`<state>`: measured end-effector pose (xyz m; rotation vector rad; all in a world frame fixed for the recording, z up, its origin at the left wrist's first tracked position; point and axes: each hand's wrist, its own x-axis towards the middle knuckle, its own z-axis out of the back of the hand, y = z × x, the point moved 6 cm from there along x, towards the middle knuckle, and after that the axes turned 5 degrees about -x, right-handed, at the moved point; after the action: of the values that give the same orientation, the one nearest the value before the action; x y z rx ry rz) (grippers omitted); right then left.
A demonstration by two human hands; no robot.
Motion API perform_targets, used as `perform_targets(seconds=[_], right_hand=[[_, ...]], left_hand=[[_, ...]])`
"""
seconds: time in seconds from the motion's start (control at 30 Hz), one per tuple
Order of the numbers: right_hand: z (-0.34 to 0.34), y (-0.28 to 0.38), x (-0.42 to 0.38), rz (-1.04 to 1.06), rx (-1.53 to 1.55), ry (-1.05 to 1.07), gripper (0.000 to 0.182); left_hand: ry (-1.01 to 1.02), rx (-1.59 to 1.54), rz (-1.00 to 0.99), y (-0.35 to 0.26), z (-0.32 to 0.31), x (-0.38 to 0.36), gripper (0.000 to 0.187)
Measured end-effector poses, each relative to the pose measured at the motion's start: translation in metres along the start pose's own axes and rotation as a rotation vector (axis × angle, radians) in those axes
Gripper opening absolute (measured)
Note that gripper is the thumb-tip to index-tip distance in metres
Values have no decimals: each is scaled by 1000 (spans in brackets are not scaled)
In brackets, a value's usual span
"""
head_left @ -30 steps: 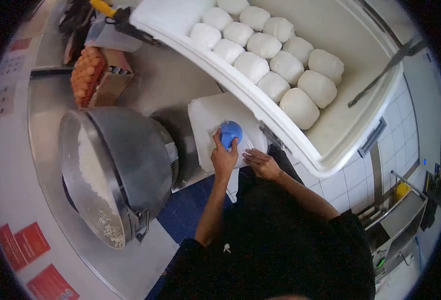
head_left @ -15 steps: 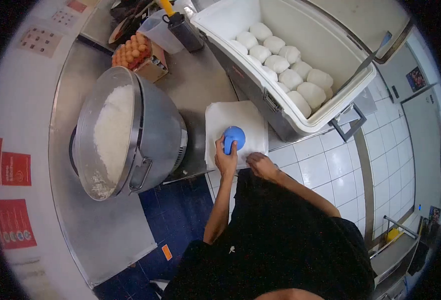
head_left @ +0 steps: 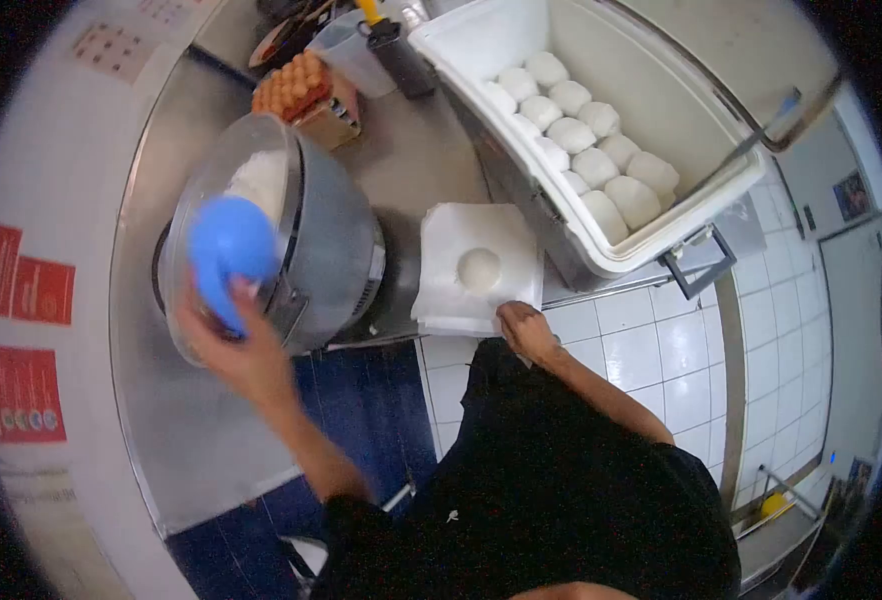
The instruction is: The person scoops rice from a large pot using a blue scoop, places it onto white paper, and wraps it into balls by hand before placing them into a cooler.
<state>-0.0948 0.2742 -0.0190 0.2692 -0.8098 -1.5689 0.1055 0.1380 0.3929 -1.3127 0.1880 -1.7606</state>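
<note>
A blue plastic cup (head_left: 231,236) is in my left hand (head_left: 251,350), fingers closed around its handle. The cup blurs with motion above the rim of a large grey pot (head_left: 336,235) full of white rice (head_left: 259,185). A round, flat-topped mound of rice (head_left: 479,270) lies on a stack of white paper sheets (head_left: 451,235) on the steel counter. My right hand (head_left: 528,332) has its fingers curled together at the near right corner of the paper, apparently pinching it.
Right of the paper, a white-lined cooler box (head_left: 661,258) holds several white wrapped bundles (head_left: 596,168) and a long flat tool. Behind the pot are a tray of eggs (head_left: 291,88), a clear plastic container (head_left: 351,50) and a dark bottle (head_left: 401,62).
My left hand has lifted the blue cup off the paper and carried it left over the pot, exposing the rice mound. My right hand stays near the paper's corner.
</note>
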Motion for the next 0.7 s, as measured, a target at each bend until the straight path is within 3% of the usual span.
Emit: perform_targets(seconds=[0.1, 0.13, 0.2, 0.23, 0.27, 0.33, 0.37, 0.47, 0.53, 0.57, 0.63, 0.67, 0.7], right_hand=[[-5, -1, -7, 109, -101, -2, 30], [-8, -3, -10, 129, -136, 24, 35], [-11, -11, -7, 147, -203, 59, 48], [-13, -12, -10, 146, -213, 52, 48], [-16, -18, -11, 88, -135, 56, 46], [-8, -19, -10, -1, -33, 57, 40], [-8, -18, -8, -24, -7, 20, 34], [9, -7, 11, -60, 33, 11, 26], [14, -19, 22, -282, 47, -30, 18], [17, -23, 35, -304, 6, -114, 17], [24, -27, 68, -400, -68, -65, 22], [24, -31, 82, -389, -92, -61, 22], [19, -39, 96, -422, -186, -30, 24]], left_hand=[[141, 571, 31, 38, 30, 65, 35], [140, 583, 46, 40, 33, 59, 35], [25, 544, -416, 4, 12, 50, 33], [91, 294, -295, 10, -4, 21, 31], [434, 46, -42, 16, -35, -16, 32], [956, -243, -164, 41, -113, -100, 41], [1095, -262, -115, 64, -141, -142, 48], [975, 29, -259, 180, -184, -226, 39], [965, -110, -293, 228, -200, -235, 22], [976, -125, -270, 231, -202, -236, 22], [897, -272, 367, 257, -234, -219, 19], [722, -322, 266, 252, -242, -208, 24], [709, -341, 269, 254, -255, -204, 24]])
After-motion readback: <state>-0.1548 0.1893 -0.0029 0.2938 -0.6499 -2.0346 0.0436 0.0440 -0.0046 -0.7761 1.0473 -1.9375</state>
